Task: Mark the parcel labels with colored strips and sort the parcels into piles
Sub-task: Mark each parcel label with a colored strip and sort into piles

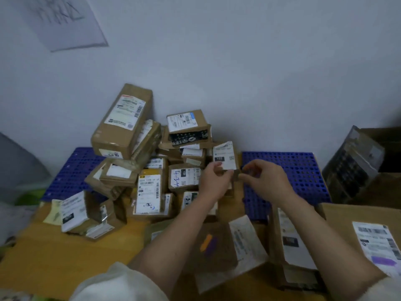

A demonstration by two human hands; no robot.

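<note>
- Parcels: a large unsorted heap (152,161) leans against the wall on the blue pallet (288,170); most remain unmarked.
- Near parcel (217,246) carries orange and purple strips (209,243); right-hand box (368,233) has a purple one.
- Left hand (213,180) and right hand (263,178) pinch something small between curled fingertips, probably a strip; too blurred to tell.

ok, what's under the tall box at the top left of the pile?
The tall box leans on other cardboard parcels, stacked over a blue pallet. What it touches underneath is hidden.
</note>
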